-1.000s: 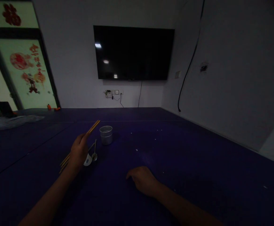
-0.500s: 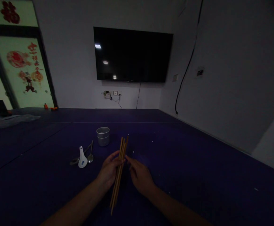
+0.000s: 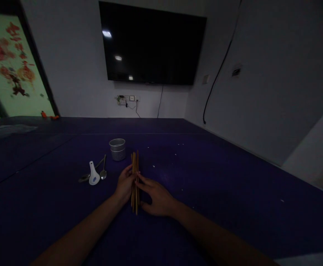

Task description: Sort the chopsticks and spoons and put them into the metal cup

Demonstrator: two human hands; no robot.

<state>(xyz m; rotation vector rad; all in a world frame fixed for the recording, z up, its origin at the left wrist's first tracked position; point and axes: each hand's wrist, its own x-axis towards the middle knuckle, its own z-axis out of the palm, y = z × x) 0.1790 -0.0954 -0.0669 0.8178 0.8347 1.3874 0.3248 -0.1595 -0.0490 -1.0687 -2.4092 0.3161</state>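
A bundle of several wooden chopsticks (image 3: 134, 192) stands nearly upright in front of me, over the dark blue surface. My left hand (image 3: 126, 184) is closed around its middle from the left side. From the right, my right hand (image 3: 157, 197) touches the bundle with its fingertips, its thumb spread apart and lower down near the sticks. Just beyond the hands stands a grey metal cup (image 3: 117, 150). Left of it lie a white soup spoon (image 3: 94, 178), a small metal spoon (image 3: 103, 173) and another metal utensil (image 3: 84, 177), partly hidden under the white spoon.
The dark blue surface (image 3: 67, 214) reaches to the walls, with small white specks scattered on it. A television (image 3: 153, 46) hangs on the far wall above some sockets (image 3: 132, 98). A black cable (image 3: 217, 79) hangs at the right. Clear plastic sheeting (image 3: 9, 131) lies far left.
The chopsticks have gone from slanted to nearly upright, and their lower ends sit higher in view. My right hand has come against the bundle with its fingers spread. The whole view has shifted.
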